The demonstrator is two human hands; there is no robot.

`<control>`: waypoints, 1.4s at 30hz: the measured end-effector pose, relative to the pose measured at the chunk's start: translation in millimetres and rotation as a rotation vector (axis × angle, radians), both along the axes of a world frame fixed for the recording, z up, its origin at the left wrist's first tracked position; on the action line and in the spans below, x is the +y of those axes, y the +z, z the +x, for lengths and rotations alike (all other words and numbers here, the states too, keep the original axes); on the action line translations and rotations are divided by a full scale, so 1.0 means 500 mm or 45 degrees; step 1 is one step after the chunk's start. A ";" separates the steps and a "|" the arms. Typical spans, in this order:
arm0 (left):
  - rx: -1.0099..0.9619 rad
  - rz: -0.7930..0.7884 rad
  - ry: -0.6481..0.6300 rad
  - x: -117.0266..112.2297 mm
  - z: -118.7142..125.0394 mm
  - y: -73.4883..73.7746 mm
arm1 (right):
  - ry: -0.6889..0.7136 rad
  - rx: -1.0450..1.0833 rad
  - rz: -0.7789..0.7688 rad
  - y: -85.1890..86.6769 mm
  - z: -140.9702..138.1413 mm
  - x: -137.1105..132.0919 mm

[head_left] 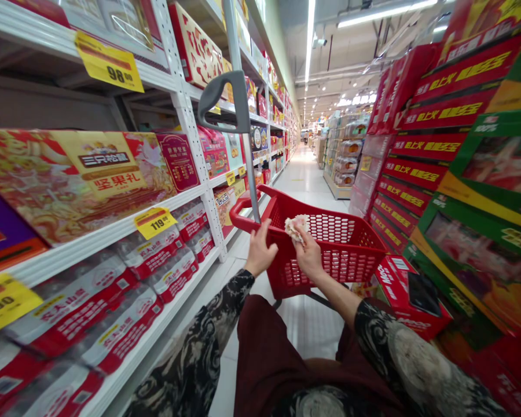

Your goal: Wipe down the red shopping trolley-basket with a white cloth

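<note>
Showing "119 00", a yellow price tag hangs under a large box lettered "坚果礼"; a higher tag reads "98 00", and stacked red cartons opposite read "怕上火". Pinched between thumb and fingers, a crumpled pale cloth is grasped by the right grip over the red basket's near rim. The left grip, unclenched and empty, is at the basket's left end; contact cannot be made out.

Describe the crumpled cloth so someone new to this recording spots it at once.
Find the red shopping basket in the aisle. By its near rim, in the grip of the right hand, is the crumpled cloth. It's pale cream with pinkish patches, unlike the plain red basket.
</note>
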State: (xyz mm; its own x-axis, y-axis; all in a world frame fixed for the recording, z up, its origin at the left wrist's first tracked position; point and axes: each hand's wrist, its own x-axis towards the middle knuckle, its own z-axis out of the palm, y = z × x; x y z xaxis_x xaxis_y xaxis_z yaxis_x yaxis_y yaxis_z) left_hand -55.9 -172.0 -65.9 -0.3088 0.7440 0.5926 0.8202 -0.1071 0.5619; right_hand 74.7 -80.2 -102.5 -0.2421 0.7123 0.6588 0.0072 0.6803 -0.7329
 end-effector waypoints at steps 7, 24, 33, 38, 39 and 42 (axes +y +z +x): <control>0.592 -0.335 0.366 0.024 -0.132 0.073 | -0.203 -0.375 0.218 -0.076 0.065 0.080; 0.735 -0.255 0.325 0.016 -0.121 0.072 | -0.171 -0.383 0.374 -0.006 -0.001 0.079; 0.599 -0.266 0.277 0.036 -0.091 0.069 | 0.037 -0.325 0.625 -0.049 -0.108 -0.003; 0.585 -0.258 0.269 0.037 -0.085 0.070 | 0.118 -0.521 0.652 -0.155 -0.055 -0.009; 0.580 -0.258 0.273 0.036 -0.085 0.070 | 0.134 -0.554 0.653 -0.165 -0.045 -0.010; 0.569 -0.260 0.267 0.031 -0.083 0.069 | 0.100 -0.489 0.654 -0.144 -0.032 -0.009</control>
